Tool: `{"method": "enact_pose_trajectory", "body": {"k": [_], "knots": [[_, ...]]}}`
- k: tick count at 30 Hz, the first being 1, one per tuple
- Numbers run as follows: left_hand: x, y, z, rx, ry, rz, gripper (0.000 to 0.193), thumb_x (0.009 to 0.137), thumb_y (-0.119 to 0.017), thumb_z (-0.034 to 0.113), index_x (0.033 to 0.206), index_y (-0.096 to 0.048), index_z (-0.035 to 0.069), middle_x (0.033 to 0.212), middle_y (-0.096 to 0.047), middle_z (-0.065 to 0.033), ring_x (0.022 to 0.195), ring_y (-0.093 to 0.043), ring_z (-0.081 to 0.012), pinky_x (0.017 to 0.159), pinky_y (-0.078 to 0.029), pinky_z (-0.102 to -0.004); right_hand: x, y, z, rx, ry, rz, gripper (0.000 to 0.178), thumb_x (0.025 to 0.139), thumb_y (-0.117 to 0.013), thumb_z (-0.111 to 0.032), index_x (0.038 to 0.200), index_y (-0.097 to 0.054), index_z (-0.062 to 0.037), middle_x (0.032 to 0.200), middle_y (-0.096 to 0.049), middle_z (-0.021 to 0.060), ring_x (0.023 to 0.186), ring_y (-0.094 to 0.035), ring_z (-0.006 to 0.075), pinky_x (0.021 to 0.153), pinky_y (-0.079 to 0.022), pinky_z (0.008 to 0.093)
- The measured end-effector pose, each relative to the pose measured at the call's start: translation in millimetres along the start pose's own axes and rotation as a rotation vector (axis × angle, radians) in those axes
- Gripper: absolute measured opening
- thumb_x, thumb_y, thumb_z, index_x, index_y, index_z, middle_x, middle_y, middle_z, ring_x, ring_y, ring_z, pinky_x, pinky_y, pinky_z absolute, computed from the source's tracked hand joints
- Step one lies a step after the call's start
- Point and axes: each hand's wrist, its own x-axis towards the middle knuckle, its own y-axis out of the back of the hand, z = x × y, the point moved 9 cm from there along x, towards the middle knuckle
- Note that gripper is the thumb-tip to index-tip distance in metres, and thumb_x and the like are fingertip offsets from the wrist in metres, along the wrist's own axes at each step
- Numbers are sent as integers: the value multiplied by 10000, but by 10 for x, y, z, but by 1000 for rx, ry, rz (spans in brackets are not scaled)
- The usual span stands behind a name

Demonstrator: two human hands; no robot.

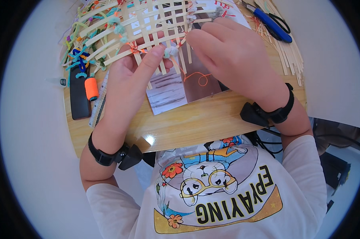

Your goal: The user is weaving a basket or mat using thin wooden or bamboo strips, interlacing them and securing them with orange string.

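1. Woven lattice (160, 28) is spanning a printed sheet (166, 95), slats slanting up rightward, cross-slat ends pointing toward the white shirt (211, 191).
2. Left hand (138, 69) is pinching its near edge.
3. Right hand (237, 55) is curling beside it; cannot tell its hold.
4. Flat slats are carrying fuzzy tufts (171, 52), orange thread (135, 48).
5. Glossy wood-grain table (188, 123) is lying beneath.

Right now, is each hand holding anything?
Left hand: closed, holding the woven strips.
Right hand: closed by the strips; whether it holds anything can't be told.

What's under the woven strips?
A printed sheet lies below; its pale and dark parts show through the gaps. The woven strips, left hand and right hand cover other parts, which can't be seen.
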Motion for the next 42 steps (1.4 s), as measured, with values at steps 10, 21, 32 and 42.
{"method": "enact_pose_trajectory", "body": {"k": [10,21,32,42], "knots": [[-10,-35,-16,-56,-7,-47,376,943,-575,202,1230,-533,-39,1031,-616,-75,800,-571,-133,765,-442,-271,-25,32,-83,-27,101,7,266,671,-654,-53,935,-631,-71,753,-566,36,685,-565,202,565,-462,316],[-18,-54,16,-47,-32,-39,372,934,-587,197,1230,-536,-23,1024,-622,-68,806,-571,-134,776,-448,-280,-42,9,24,92,23,73,179,745,-713,-90,910,-645,-70,744,-594,59,681,-586,220,572,-465,340],[-22,89,-76,120,49,57,288,847,-682,218,1044,-646,11,897,-673,-49,791,-617,-107,735,-490,-257,-23,6,-88,101,25,37,229,741,-727,-132,944,-633,-85,787,-587,47,681,-578,223,588,-464,339],[-28,164,-61,-80,72,41,347,849,-634,52,1184,-555,9,1052,-628,-68,869,-598,-128,716,-499,-288,-163,571,684,897,-358,539,148,886,-545,-39,1023,-569,11,989,-640,133,909,-624,218,831,-502,345]]}}
